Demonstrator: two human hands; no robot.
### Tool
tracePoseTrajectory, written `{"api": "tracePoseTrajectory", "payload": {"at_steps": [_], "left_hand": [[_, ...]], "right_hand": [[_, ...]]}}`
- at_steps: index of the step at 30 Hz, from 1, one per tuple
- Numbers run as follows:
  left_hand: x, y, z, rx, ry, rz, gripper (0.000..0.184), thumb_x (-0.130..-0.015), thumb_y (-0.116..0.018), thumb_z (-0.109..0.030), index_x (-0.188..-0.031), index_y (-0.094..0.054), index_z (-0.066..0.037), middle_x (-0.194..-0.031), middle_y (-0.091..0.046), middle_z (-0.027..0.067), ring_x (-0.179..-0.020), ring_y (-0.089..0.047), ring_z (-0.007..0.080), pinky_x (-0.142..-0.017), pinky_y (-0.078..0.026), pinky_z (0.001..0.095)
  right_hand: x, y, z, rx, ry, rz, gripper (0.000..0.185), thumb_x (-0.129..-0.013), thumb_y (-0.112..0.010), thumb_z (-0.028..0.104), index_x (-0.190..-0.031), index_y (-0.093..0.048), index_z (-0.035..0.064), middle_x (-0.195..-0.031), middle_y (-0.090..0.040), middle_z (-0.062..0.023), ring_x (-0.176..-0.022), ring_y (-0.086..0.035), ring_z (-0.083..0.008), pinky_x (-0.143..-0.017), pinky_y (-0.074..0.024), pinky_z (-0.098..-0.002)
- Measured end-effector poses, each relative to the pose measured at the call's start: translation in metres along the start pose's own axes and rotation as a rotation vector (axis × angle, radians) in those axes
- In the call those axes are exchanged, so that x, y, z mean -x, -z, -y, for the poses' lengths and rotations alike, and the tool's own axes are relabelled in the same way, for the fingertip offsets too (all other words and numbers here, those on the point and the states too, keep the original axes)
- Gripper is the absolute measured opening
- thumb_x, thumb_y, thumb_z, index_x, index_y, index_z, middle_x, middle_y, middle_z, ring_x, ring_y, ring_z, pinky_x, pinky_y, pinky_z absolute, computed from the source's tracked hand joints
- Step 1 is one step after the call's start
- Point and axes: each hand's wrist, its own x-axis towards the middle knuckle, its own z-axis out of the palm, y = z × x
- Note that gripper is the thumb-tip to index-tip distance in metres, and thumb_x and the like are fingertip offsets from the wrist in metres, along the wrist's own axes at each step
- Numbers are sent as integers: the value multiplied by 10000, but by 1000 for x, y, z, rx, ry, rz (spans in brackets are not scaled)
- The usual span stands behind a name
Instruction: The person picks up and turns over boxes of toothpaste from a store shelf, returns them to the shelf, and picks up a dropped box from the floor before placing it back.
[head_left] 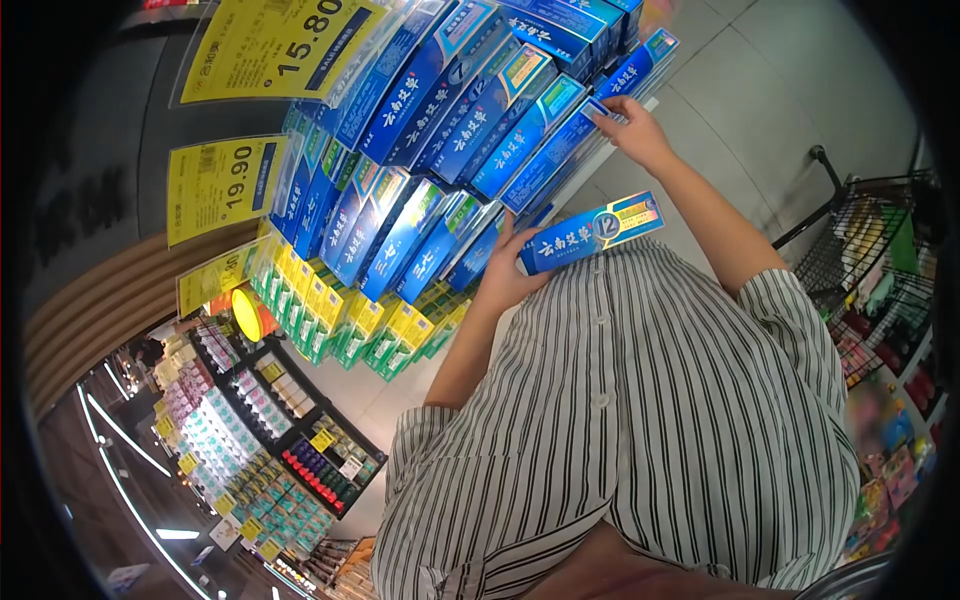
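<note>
1. The left hand (508, 266) grasps the blue toothpaste carton marked "12" (592, 234), held before the striped shirt (640, 380).
2. The right hand (636, 134) touches the end of a stacked blue carton (552, 157); whether it grips, I cannot tell.
3. The step seems to be handling cartons at the stack; the next move calls for a steady left hold and careful right fingers.

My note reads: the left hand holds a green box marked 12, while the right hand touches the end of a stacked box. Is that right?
Not quite: the head view shows that the box marked 12 is mainly blue, not green. The left hand holds it, and the right hand touches a stacked box.
</note>
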Motion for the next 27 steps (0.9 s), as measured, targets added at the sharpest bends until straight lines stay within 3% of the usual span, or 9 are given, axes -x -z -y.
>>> {"api": "tracePoseTrajectory", "payload": {"at_steps": [5,7,8,10,14,16,18,21,27], "left_hand": [[8,9,-3,20,28,-6,631,-616,-828,-115,-1209,-615,-95,-1517,-183,302,-1380,-327,339,-968,-448,362],[11,12,-4,71,71,-17,628,-616,-833,-107,-1206,-617,-93,-1525,-175,288,-1378,-331,334,-965,-452,364],[12,13,-3,66,59,-34,628,-617,-836,-101,-1205,-617,-94,-1531,-181,270,-1373,-344,333,-966,-455,369],[14,16,-6,60,44,-53,628,-617,-839,-95,-1205,-617,-94,-1536,-187,252,-1367,-357,331,-966,-458,375],[10,22,-15,-35,-29,-104,618,-617,-827,-103,-1199,-618,-92,-1518,-270,212,-1337,-407,330,-977,-448,385],[5,23,-19,-45,-71,-117,611,-617,-821,-103,-1193,-619,-90,-1502,-312,197,-1324,-424,333,-983,-441,391],[0,23,-24,-30,-89,-176,589,-621,-798,-91,-1181,-615,-80,-1396,-435,177,-1270,-466,337,-1002,-421,401],[-6,23,-22,-114,-88,-184,579,-628,-778,-72,-1180,-603,-68,-1291,-497,162,-1209,-494,334,-1011,-411,402],[-16,23,-23,-55,-98,-169,591,-631,-729,-51,-1204,-591,-90,-1266,-505,141,-1165,-506,340,-980,-427,406]], "right_hand": [[35,22,13,29,28,-8,478,-836,-694,367,-1190,-584,65,-1093,-625,-88,-934,-603,-186,-801,-485,-310],[58,33,20,-133,-196,5,463,-857,-673,378,-1190,-576,72,-1113,-606,-64,-937,-598,-156,-799,-481,-297],[67,38,17,-131,-195,7,463,-857,-673,378,-1190,-576,72,-1113,-606,-64,-937,-598,-156,-799,-481,-297],[81,47,15,-268,-339,144,410,-899,-622,390,-1172,-580,86,-1079,-611,-32,-925,-591,-120,-802,-472,-285],[102,54,35,-396,-349,250,354,-939,-567,389,-1133,-597,94,-1060,-618,-14,-917,-586,-110,-823,-458,-275],[104,57,46,-431,-367,316,363,-960,-531,376,-1194,-593,104,-1162,-624,-22,-1008,-569,-119,-874,-425,-250],[104,58,58,-448,-344,312,354,-961,-530,369,-1187,-600,106,-1138,-624,-10,-1005,-565,-116,-875,-419,-242],[103,57,59,-392,-294,321,345,-949,-556,330,-1208,-588,105,-1095,-615,4,-999,-554,-108,-876,-417,-238],[109,60,60,-290,-217,386,519,-874,-666,146,-1349,-464,95,-1088,-578,-13,-1007,-535,-108,-907,-433,-269]]}}
